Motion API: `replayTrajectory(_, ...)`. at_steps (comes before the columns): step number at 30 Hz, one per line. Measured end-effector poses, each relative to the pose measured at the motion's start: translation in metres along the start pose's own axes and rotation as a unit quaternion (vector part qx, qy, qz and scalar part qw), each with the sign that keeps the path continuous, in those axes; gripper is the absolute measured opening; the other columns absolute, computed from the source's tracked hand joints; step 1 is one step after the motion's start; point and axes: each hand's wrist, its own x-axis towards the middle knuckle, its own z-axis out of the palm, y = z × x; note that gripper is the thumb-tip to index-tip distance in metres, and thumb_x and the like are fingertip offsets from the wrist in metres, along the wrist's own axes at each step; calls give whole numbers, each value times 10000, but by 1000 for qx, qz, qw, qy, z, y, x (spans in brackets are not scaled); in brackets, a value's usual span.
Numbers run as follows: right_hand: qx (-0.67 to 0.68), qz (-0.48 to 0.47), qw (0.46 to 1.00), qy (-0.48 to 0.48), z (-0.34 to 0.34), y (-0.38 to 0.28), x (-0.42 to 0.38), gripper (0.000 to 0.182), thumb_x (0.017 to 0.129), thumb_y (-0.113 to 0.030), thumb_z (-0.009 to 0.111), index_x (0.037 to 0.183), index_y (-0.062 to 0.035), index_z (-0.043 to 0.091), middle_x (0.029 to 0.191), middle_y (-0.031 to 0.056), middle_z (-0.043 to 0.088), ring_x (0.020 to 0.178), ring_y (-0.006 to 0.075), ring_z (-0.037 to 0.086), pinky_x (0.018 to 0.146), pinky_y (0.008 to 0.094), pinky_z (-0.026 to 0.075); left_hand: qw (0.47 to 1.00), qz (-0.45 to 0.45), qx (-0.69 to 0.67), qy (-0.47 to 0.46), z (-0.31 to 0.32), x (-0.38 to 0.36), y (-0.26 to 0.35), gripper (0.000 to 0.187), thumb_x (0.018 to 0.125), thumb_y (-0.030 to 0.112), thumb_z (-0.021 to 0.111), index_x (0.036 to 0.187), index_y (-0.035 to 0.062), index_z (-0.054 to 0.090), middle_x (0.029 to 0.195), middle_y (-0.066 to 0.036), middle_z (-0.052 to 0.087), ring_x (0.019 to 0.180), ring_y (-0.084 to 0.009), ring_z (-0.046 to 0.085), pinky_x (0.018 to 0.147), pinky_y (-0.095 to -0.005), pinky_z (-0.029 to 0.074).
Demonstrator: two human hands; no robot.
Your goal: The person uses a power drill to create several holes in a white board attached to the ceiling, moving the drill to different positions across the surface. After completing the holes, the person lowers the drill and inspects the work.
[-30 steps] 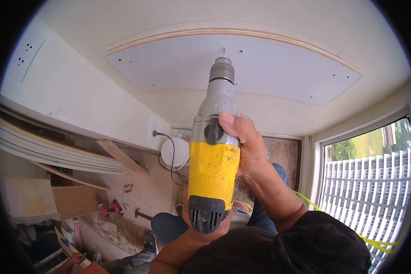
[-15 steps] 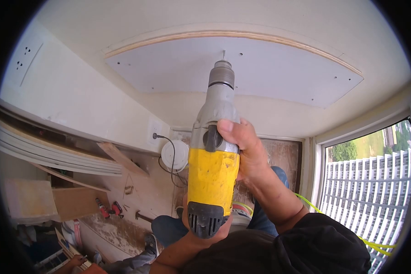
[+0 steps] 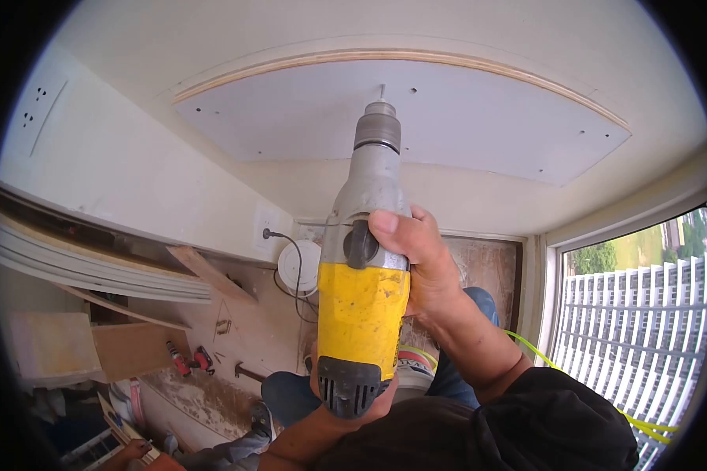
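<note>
A yellow and grey corded-type power drill [image 3: 361,314] points away from me, its chuck [image 3: 378,127] and thin bit raised against a white wooden panel [image 3: 306,110]. The bit's tip meets the panel's face near its upper middle, left of a dark hole. My right hand [image 3: 420,251] is closed round the drill's grey front housing, thumb on top beside the black selector knob [image 3: 361,244]. Behind and below the drill's black vented rear end, my left hand [image 3: 381,404] wraps the handle area; most of its fingers are hidden by the drill.
A window [image 3: 636,314] with white slats outside is at right. A plugged black cord [image 3: 294,271] hangs by a white bucket lid [image 3: 299,265]. Red power tools [image 3: 188,359], a hammer [image 3: 250,372] and boards [image 3: 212,273] lie at left. Another person's hand [image 3: 137,449] shows at lower left.
The drill's rear has dropped slightly and shifted a little left in view. Both hands keep their hold, and the bit stays at about the same spot on the panel.
</note>
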Motion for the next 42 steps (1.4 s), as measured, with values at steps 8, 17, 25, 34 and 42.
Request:
replayTrajectory(8,-15,-8,1000,8,-2,0,2,440,896,-301,812,1149,-2,612,943,93,713,777,168,722,710,329,604,997,53,56,12,0,3,-1,173,849,-45,753,1022,-44,741,1008,-144,733,907,-311,710,849,-409,564)
replayTrajectory(17,-3,3,1000,-1,-1,-3,1,427,899,-285,813,1145,2,614,942,99,716,771,168,723,707,330,606,997,59,50,-12,-6,7,2,176,849,-41,754,1024,-36,738,1014,-142,731,910,-306,709,850,-407,564)
replayTrajectory(25,-6,-1,1000,4,-1,-1,2,435,894,-290,817,1146,0,613,940,94,710,775,164,714,711,328,596,998,40,49,-1,-6,9,4,202,848,-47,752,1049,-30,734,1028,-139,729,927,-301,708,853,-399,562)
replayTrajectory(34,-2,-5,1000,3,-1,0,3,433,893,-278,816,1153,3,611,941,98,707,779,168,713,717,333,598,1000,-9,3,0,-2,5,3,211,869,-62,728,1077,-28,720,1025,-131,721,922,-297,701,851,-392,557)
replayTrajectory(42,-5,2,1000,-6,-1,-3,3,435,889,-275,816,1150,6,611,941,96,705,779,168,711,719,328,595,1000,19,20,13,-2,6,2,205,869,-55,738,1071,-25,723,1018,-131,725,919,-296,704,850,-383,558)
